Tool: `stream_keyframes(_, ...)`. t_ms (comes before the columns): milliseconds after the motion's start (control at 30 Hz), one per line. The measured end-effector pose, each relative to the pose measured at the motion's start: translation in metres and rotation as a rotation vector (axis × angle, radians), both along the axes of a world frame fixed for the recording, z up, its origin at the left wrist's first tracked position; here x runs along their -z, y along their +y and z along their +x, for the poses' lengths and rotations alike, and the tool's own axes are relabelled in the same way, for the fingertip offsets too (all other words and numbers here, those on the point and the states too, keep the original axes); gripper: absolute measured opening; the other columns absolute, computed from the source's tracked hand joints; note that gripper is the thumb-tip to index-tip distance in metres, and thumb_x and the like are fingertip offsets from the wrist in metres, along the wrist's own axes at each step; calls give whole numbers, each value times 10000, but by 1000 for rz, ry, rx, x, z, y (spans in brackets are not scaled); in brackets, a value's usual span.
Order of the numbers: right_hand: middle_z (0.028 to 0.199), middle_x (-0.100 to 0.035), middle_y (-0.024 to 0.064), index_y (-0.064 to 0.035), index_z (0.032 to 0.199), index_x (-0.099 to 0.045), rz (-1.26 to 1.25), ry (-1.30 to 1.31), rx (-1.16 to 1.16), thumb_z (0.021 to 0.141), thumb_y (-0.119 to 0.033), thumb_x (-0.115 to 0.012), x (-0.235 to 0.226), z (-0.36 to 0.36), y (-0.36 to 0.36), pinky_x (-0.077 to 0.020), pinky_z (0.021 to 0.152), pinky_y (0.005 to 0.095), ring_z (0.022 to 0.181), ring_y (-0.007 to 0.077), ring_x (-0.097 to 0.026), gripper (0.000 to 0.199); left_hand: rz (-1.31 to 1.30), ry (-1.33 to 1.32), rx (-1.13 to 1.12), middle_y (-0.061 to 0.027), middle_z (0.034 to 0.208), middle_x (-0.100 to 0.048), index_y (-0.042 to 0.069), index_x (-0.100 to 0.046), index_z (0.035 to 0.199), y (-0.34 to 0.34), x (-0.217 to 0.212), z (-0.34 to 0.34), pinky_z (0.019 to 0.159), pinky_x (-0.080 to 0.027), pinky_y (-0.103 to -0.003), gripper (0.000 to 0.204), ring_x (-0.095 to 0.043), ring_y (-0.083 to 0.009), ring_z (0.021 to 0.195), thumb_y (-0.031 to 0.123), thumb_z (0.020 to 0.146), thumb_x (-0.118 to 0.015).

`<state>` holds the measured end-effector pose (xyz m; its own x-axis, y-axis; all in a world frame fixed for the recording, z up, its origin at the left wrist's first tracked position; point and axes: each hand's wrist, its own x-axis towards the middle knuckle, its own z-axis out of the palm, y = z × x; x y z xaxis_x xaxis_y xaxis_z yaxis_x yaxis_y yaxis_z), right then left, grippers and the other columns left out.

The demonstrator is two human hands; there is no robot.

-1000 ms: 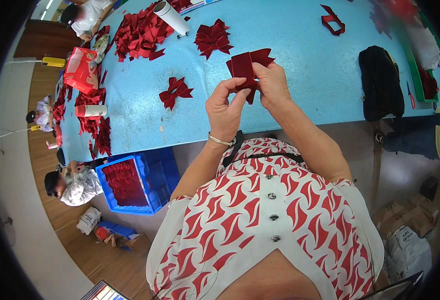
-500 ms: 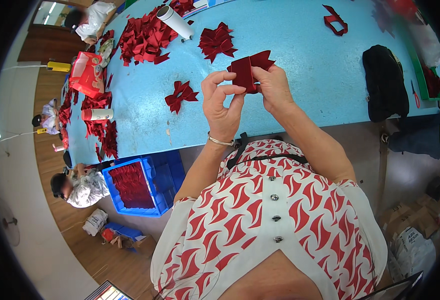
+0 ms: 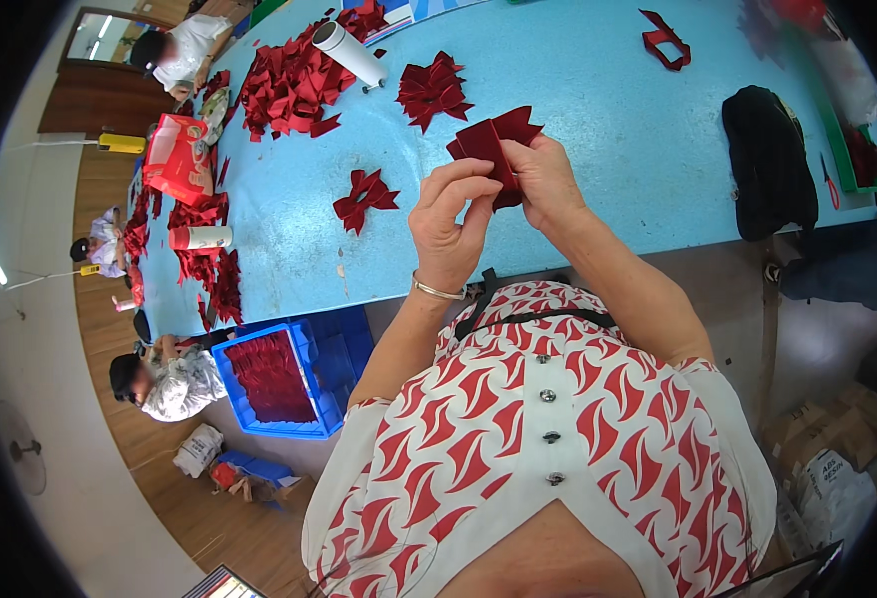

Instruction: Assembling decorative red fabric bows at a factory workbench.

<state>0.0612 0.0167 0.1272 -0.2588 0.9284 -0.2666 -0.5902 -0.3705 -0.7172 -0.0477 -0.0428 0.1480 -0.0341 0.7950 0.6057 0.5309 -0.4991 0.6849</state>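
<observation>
Red bow (image 3: 480,143), right of white cylinder (image 3: 349,53) | looks light, soft from here; pinch centre | right grip (image 3: 548,184) pinching it; left grip (image 3: 445,217) touching, closure unclear

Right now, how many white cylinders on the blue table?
2 clearly visible: a plain white cylinder beside the big red ribbon pile, and a red-ended white cylinder by more ribbons at left. Others may be hidden there.

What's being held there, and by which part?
A dark red ribbon bow: the right hand pinches its right side; the left hand touches its lower part, its grip unclear.
</observation>
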Motion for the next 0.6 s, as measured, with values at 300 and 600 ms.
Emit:
stream_keyframes(300,764,-606,29,-24,870,-584,39,6,53,769,-79,-551,-8,-2,-6,-451,547,232,645,91,-567,120,-49,-169,28,-59,905,-616,46,-619,816,-8,-1,4,626,-445,-235,191,-579,-149,787,-74,669,-644)
stream_keyframes(600,847,-622,56,-1,910,-583,39,49,0,808,-73,-541,-5,-1,-7,-483,631,239,724,112,-590,131,-55,-237,39,-70,899,-600,37,-626,841,-8,0,4,647,-443,-238,205,-565,-150,788,-71,669,-657)
